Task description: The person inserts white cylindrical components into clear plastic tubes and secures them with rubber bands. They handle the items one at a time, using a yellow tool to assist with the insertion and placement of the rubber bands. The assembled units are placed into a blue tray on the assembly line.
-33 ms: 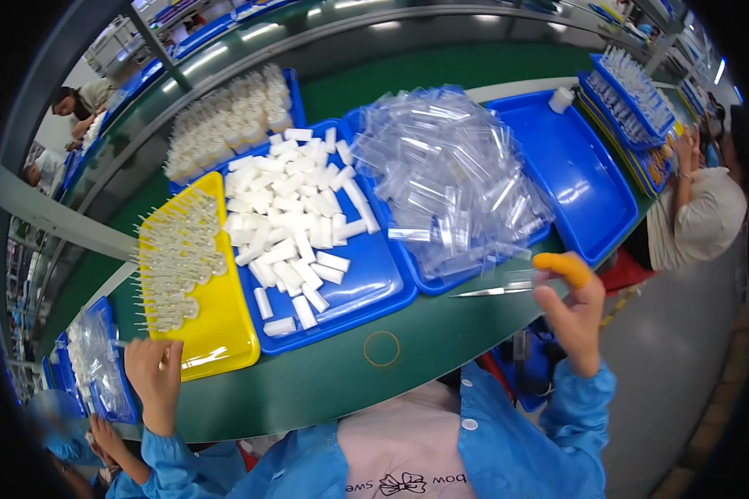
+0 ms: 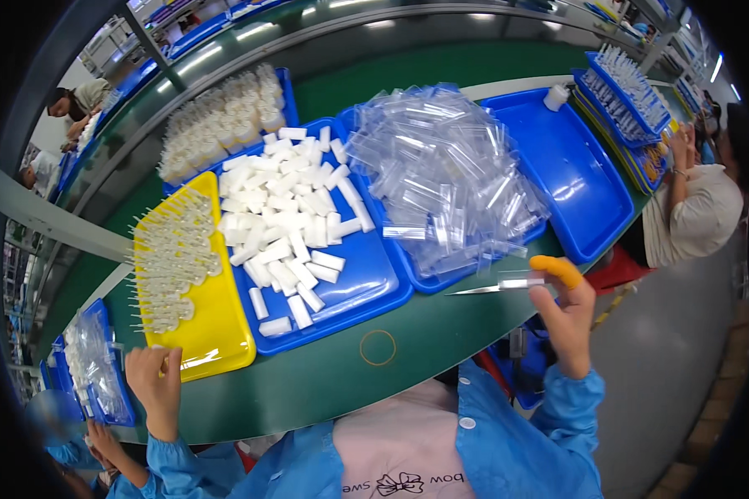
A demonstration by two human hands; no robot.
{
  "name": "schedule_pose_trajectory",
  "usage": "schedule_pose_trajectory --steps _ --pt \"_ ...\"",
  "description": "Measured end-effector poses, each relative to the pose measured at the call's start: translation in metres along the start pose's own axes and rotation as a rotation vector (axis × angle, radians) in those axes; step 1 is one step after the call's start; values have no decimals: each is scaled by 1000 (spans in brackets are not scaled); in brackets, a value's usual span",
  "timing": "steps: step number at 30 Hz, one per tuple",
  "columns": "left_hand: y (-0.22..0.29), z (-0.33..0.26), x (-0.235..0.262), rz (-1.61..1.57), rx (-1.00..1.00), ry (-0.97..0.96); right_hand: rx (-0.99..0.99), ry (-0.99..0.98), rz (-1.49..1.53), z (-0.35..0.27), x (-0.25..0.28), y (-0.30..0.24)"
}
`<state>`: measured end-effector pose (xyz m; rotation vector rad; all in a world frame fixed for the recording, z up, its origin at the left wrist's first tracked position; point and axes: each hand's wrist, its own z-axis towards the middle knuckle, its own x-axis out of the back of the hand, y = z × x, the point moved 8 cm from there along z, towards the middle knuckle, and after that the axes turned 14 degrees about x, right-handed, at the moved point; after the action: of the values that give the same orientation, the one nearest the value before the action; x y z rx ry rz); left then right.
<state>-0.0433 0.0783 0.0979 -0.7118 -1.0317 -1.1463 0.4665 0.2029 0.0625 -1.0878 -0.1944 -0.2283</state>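
Observation:
My left hand [image 2: 154,391] is raised by the near end of the yellow tray [image 2: 220,333], its fingers curled in. Whatever it holds, if anything, is hidden. My right hand [image 2: 567,320] has a yellow cover on the index finger. Index finger and thumb pinch about the pale end of a slim pointed metal tool [image 2: 477,290], whose tip points left. A clear plastic piece overlaps this end, so the contact is not fully clear. Small white-headed parts with thin stems [image 2: 175,258] stand in rows in the yellow tray.
White cylinders [image 2: 287,216] fill part of one blue tray [image 2: 354,299]; clear plastic sleeves [image 2: 441,183] heap another. A further blue tray [image 2: 578,187] holds a white part [image 2: 557,97]. A rubber band [image 2: 378,348] lies on the green table [image 2: 308,391]. Co-workers sit on both sides.
The whole view shifts slightly left. My right index finger and thumb come a little closer together around the pointed tool's end. The trays stay as they were.

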Motion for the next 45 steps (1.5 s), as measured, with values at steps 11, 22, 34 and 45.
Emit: schedule_pose_trajectory --steps 11,22,34,45 --pt "-52 -39 -38 -174 336 68 113 77 -512 -11 6 26" --pt "-88 -35 -42 -67 650 57 350 -187 -587 11 -55 8" --pt "-104 -70 -43 -639 682 211 275 -121 -225 -29 -32 11" --pt "-84 -81 -85 -1870 879 191 291 -299 -252 -11 -51 3"
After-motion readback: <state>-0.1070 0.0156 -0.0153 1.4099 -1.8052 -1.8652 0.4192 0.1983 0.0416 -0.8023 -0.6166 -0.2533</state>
